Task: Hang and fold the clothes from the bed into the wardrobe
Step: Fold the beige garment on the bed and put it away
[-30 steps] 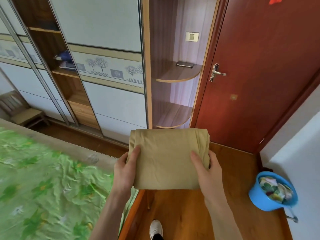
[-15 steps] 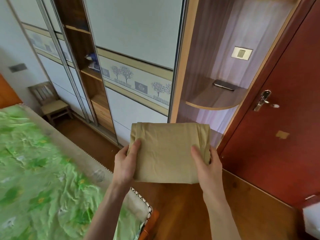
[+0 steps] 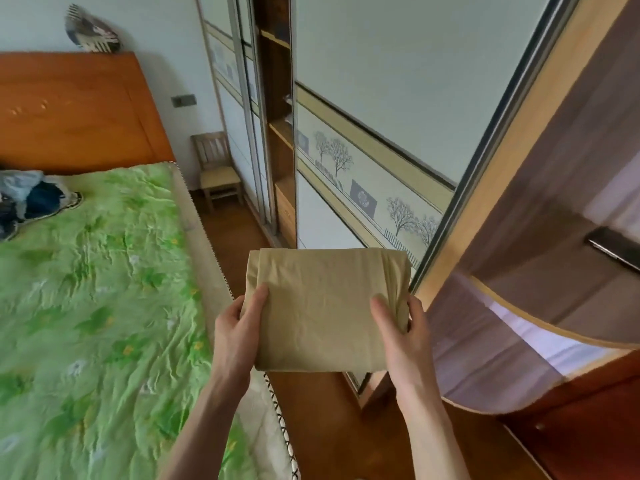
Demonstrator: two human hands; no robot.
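Observation:
A folded tan garment [image 3: 325,306] is held flat in front of me, above the floor strip between bed and wardrobe. My left hand [image 3: 239,323] grips its left edge with the thumb on top. My right hand [image 3: 401,330] grips its right edge the same way. The wardrobe [image 3: 381,98] with pale sliding doors runs along the right; an open section with wooden shelves [image 3: 280,133] shows further back. A heap of blue and white clothes [image 3: 31,199] lies on the bed [image 3: 97,289] at the far left.
Rounded corner shelves [image 3: 561,282] jut out at the right, one with a dark phone [image 3: 613,251] on it. A small wooden chair [image 3: 216,171] stands by the far wall. The orange headboard [image 3: 76,109] closes off the bed's far end.
The view has swung left and moved along the wardrobe: the red door and blue basin are out of sight, headboard and clothes heap have appeared. Both hands keep the same hold on the garment.

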